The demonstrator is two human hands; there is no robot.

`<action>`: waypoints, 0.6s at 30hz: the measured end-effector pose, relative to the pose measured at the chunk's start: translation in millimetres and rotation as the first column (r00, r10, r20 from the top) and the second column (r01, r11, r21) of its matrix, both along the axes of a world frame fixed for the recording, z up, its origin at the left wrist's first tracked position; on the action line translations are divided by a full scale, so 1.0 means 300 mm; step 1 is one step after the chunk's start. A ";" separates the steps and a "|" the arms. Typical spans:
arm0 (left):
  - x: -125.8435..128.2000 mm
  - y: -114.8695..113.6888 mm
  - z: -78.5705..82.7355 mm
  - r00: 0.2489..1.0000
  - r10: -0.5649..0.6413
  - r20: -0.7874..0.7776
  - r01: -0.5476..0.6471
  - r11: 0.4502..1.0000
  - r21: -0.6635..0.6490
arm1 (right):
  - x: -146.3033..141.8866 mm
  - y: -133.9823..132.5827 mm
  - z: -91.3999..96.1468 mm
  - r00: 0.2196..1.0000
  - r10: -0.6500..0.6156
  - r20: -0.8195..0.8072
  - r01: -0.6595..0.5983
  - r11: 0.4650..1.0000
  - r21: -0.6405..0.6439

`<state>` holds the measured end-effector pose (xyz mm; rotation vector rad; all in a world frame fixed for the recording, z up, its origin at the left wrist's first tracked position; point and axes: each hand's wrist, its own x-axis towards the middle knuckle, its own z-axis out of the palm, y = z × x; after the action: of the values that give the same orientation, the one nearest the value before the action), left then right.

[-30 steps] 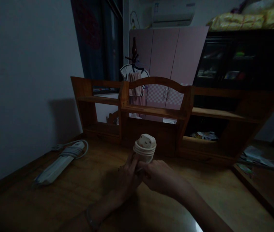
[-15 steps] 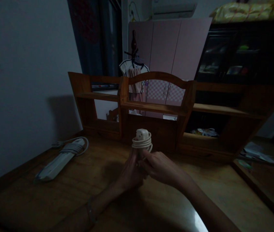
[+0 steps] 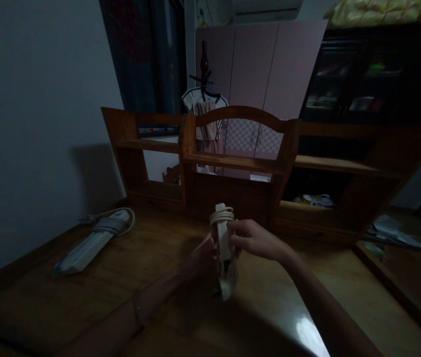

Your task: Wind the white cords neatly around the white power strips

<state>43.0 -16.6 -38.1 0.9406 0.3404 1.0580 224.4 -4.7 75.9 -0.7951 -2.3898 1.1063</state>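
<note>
Between my hands, above the wooden desk (image 3: 150, 292), is a white power strip (image 3: 224, 243). Its pale cord is wound in several loops round the far end, and loose clear wrapping hangs off the near end. My left hand (image 3: 205, 250) is closed on its left side, the fingers partly hidden in shadow. My right hand (image 3: 255, 239) pinches it from the right, just below the cord loops. A second power strip (image 3: 87, 250) with a grey-looking cord wound round it lies on the desk at the left, near the wall.
A wooden shelf unit (image 3: 232, 161) stands along the desk's back edge. Plastic bags (image 3: 396, 233) lie on a lower surface at the right. Behind are a pink wardrobe (image 3: 251, 69), clothes on a stand (image 3: 205, 104) and a dark cabinet (image 3: 366, 84).
The held power strip has turned so its long side now shows, with its near end hanging toward me. My right hand has moved slightly right and up along it.
</note>
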 end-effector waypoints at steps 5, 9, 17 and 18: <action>-0.010 -0.022 0.013 0.996 0.069 -0.049 -0.078 0.971 -0.225 | 0.021 0.013 0.001 1.000 0.021 0.002 -0.020 0.994 -0.103; -0.063 -0.008 0.013 0.981 0.055 -0.187 -0.120 0.927 -0.355 | 0.031 0.012 0.007 0.998 0.062 -0.016 -0.064 0.985 -0.162; -0.099 -0.011 0.018 0.951 -0.281 -0.127 0.248 0.941 -0.230 | 0.121 0.044 0.034 0.996 -0.064 -0.067 0.054 0.989 -0.139; -0.097 -0.018 0.022 0.929 -0.348 -0.127 0.319 0.926 -0.203 | 0.136 0.044 0.047 0.990 -0.111 -0.086 0.105 0.992 -0.074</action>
<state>14.0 -22.1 -31.3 0.8854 0.3859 0.6284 265.1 8.4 90.0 -0.8684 -2.2178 1.1613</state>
